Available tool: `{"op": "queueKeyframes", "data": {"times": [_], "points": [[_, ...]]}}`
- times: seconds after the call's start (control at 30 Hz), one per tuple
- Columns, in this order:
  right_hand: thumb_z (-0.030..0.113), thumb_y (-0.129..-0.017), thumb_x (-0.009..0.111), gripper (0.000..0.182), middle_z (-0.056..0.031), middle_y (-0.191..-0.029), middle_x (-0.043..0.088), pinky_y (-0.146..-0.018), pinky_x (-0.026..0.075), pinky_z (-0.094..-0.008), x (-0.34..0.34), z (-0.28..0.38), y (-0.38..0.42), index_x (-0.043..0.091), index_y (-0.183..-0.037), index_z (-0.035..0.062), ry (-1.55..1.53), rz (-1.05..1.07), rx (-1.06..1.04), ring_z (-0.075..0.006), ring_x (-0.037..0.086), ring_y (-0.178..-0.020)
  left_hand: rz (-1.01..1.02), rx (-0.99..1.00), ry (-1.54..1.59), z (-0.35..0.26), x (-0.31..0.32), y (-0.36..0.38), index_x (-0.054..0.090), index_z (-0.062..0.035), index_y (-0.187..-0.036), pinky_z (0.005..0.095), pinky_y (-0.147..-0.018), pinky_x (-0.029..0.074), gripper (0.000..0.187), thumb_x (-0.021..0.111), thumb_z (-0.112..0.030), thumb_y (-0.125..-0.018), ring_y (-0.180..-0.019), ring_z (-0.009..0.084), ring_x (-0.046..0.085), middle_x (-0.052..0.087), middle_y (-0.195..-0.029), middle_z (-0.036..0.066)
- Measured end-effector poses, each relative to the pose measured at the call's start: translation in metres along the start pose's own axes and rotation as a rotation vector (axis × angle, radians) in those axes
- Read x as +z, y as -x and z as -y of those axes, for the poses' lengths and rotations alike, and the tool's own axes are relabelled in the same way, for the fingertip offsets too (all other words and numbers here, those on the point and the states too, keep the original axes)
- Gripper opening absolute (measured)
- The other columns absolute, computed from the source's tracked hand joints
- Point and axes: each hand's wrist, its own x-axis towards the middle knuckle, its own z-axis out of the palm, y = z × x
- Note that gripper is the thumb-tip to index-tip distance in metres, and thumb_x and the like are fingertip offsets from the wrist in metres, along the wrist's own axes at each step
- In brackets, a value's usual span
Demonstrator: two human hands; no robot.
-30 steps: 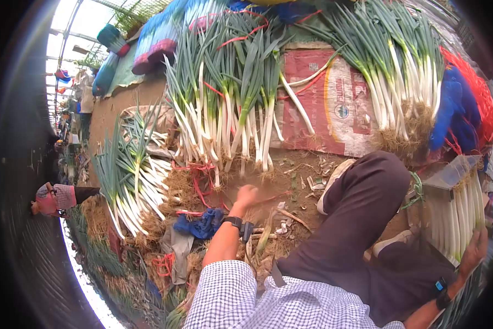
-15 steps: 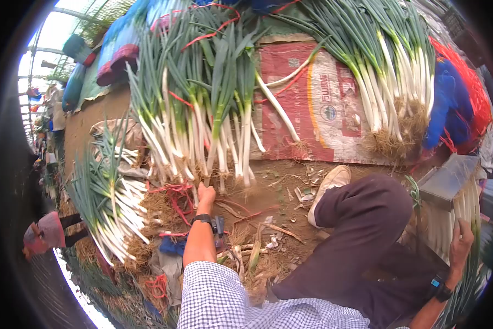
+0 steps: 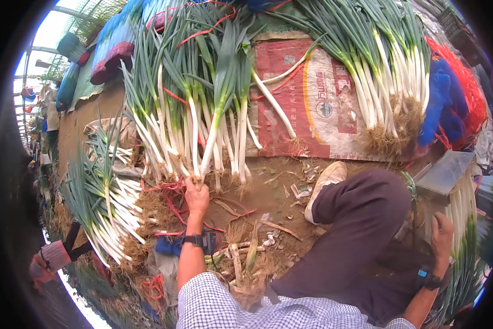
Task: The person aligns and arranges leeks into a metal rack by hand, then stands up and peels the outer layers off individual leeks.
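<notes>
My left hand (image 3: 197, 198) is closed around the root ends of a couple of long green onions (image 3: 211, 140), at the near edge of a large upright-leaning bunch. Their white stalks point away from me and dark green leaves lie beyond. My right hand (image 3: 442, 234) is at the right, fingers curled, beside a row of white onion stalks (image 3: 459, 211) under a metal-topped stand (image 3: 445, 174). Whatever those fingers hold, if anything, is hidden. Red plastic ties (image 3: 175, 205) lie next to my left hand.
Another onion bunch (image 3: 391, 93) rests on a red and white sack (image 3: 290, 98). A smaller heap (image 3: 112, 208) lies at the left. Peelings and scraps (image 3: 268, 238) litter the soil by my shoe (image 3: 326, 189). Red and blue netting (image 3: 457, 98) sits at the far right.
My left hand now grips onions at the root end, raising them slightly from the bunch. My right hand has moved left and a little up, away from the stalks in the stand.
</notes>
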Motion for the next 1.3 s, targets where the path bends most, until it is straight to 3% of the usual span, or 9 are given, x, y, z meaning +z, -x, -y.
{"op": "queueKeyframes", "data": {"times": [0.13, 0.43, 0.53, 0.67, 0.83, 0.93, 1.07, 1.13, 1.3], "points": [[0.010, -0.095, 0.061, 0.018, -0.0223, -0.090, 0.065, -0.076, 0.049, -0.0417, 0.009, 0.008, 0.000, 0.065, -0.103, -0.0054, -0.078, 0.113, 0.076, -0.0374, 0.065, -0.083, 0.038, -0.029, 0.195, -0.093, -0.022, 0.053, 0.056, -0.0048, -0.114, 0.0516, -0.070, 0.054, 0.030, 0.066, -0.021, -0.091, -0.077, 0.0389, 0.069, 0.068, -0.084, 0.023], [0.009, -0.093, 0.062, 0.018, -0.0216, -0.085, 0.066, -0.073, 0.050, -0.0395, 0.003, 0.025, 0.016, 0.067, -0.100, -0.0056, -0.204, 0.186, 0.214, -0.0337, 0.065, -0.077, -0.166, 0.154, -0.103, -0.052, 0.178, 0.048, 0.054, -0.0004, -0.110, 0.0579, -0.083, 0.050, 0.031, 0.068, -0.015, -0.087, -0.096, 0.0478, 0.065, 0.066, -0.102, 0.023], [0.010, -0.093, 0.061, 0.018, -0.0216, -0.085, 0.066, -0.074, 0.050, -0.0393, 0.005, 0.014, 0.025, 0.066, -0.100, -0.0060, -0.173, 0.187, 0.252, -0.0328, 0.065, -0.077, 0.104, -0.342, -0.126, -0.095, 0.147, 0.040, 0.052, -0.0006, -0.111, 0.0571, -0.083, 0.051, 0.035, 0.070, -0.019, -0.088, -0.098, 0.0475, 0.066, 0.068, -0.102, 0.025], [0.010, -0.093, 0.060, 0.019, -0.0221, -0.085, 0.065, -0.075, 0.050, -0.0398, 0.010, 0.021, 0.024, 0.066, -0.099, -0.0066, -0.246, 0.196, 0.282, -0.0327, 0.065, -0.078, 0.252, -0.262, -0.192, -0.088, 0.141, 0.028, 0.061, -0.0020, -0.111, 0.0539, -0.082, 0.053, 0.036, 0.073, -0.025, -0.086, -0.096, 0.0462, 0.068, 0.070, -0.100, 0.026], [0.010, -0.094, 0.061, 0.018, -0.0216, -0.083, 0.063, -0.072, 0.047, -0.0397, 0.012, 0.028, 0.019, 0.066, -0.099, -0.0063, -0.300, 0.174, 0.254, -0.0324, 0.062, -0.076, 0.651, -0.204, 0.599, -0.107, 0.053, 0.031, 0.065, -0.0003, -0.112, 0.0272, -0.056, 0.045, 0.025, 0.067, -0.016, -0.092, -0.065, 0.0075, 0.056, 0.063, -0.083, 0.000], [0.011, -0.094, 0.059, 0.021, -0.0226, -0.086, 0.065, -0.076, 0.049, -0.0403, 0.017, 0.002, 0.022, 0.066, -0.101, -0.0069, -0.223, 0.065, 0.213, -0.0332, 0.064, -0.080, 0.895, -0.326, 1.400, -0.156, -0.026, 0.059, 0.061, -0.0031, -0.118, 0.0334, -0.065, 0.055, 0.030, 0.068, -0.022, -0.095, -0.069, 0.0130, 0.064, 0.068, -0.090, 0.007], [0.012, -0.096, 0.060, 0.025, -0.0242, -0.097, 0.071, -0.088, 0.051, -0.0419, -0.008, -0.005, -0.004, 0.068, -0.110, -0.0068, -0.234, -0.014, 0.201, -0.0404, 0.068, -0.095, 0.972, -0.650, 1.504, -0.150, 0.016, 0.109, 0.057, -0.0044, -0.124, 0.0350, -0.064, 0.061, 0.031, 0.068, -0.016, -0.097, -0.068, 0.0153, 0.067, 0.069, -0.092, 0.007], [0.012, -0.099, 0.060, 0.024, -0.0171, -0.099, 0.073, -0.084, 0.053, -0.0375, -0.037, 0.017, -0.022, 0.069, -0.113, -0.0050, -0.397, -0.033, 0.215, -0.0291, 0.070, -0.090, 1.200, -0.654, 1.676, -0.174, 0.020, 0.119, 0.056, -0.0047, -0.125, 0.0320, -0.058, 0.054, 0.033, 0.067, -0.015, -0.097, -0.062, 0.0120, 0.059, 0.065, -0.089, 0.005], [0.015, -0.102, 0.063, 0.020, -0.0061, -0.098, 0.073, -0.081, 0.055, -0.0276, -0.081, 0.127, -0.060, 0.070, -0.114, -0.0005, -1.235, -0.097, 0.092, -0.0124, 0.068, -0.088, 1.145, -0.446, 1.455, -0.244, -0.030, 0.131, 0.055, -0.0047, -0.125, 0.0263, -0.054, 0.046, 0.032, 0.067, -0.017, -0.097, -0.061, 0.0087, 0.052, 0.063, -0.091, 0.004]]}}
